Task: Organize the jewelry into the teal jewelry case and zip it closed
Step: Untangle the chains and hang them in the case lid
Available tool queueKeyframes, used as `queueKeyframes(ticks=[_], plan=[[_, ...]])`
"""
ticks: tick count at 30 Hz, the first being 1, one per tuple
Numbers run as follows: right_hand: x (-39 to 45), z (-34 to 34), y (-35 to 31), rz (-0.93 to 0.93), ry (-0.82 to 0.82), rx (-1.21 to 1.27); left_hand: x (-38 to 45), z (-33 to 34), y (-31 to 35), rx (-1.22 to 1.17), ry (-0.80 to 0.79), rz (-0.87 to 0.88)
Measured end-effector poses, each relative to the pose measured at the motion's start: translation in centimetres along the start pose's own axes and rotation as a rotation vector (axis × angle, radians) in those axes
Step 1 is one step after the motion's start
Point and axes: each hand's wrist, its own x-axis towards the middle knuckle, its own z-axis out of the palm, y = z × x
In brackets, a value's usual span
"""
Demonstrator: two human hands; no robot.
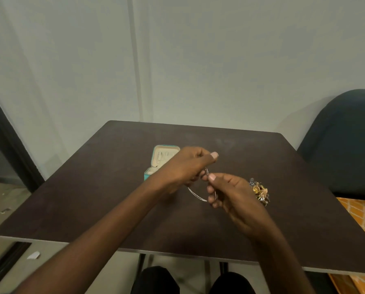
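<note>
Silver chain (195, 195) hangs pinched between left hand (190, 166) and right hand (230, 192) above the counter (113, 198); best gathered slack-free before lowering into the open teal case (156, 164) behind.

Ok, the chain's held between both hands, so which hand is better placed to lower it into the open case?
Left, probably. The left hand holds the chain right in front of the open case, nearly over it. The right hand pinches the chain farther off, beside the jewelry pile.
</note>
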Motion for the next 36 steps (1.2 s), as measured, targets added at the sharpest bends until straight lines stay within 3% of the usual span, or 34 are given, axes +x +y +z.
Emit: queueKeyframes(ticks=[4,12,16,19,23,26,36], plan=[[2.8,-0.2,-2.3,0.006,-0.094,-0.304,0.6,-1.5,-1.6,-0.124,0.044,-0.022],[10.4,1.3,-5.4,0.063,-0.166,-0.420,3.5,-4.7,-5.9,-0.466,0.202,-0.112],[13.5,2.2,-5.3,0.089,-0.203,-0.509,4.6,-6.4,-7.2,-0.463,0.266,-0.118],[15.5,2.5,-4.9,0.098,-0.212,-0.572,5.6,-7.4,-8.1,-0.252,0.356,-0.091],[17.8,2.8,-3.6,0.117,-0.217,-0.674,7.2,-8.0,-10.1,0.387,0.529,0.081],[19.2,2.9,-2.6,0.112,-0.236,-0.771,8.1,-7.6,-11.3,0.690,0.558,0.115],[21.5,3.1,-1.4,0.065,-0.273,-0.999,7.6,-5.9,-14.6,0.895,0.465,0.071]])
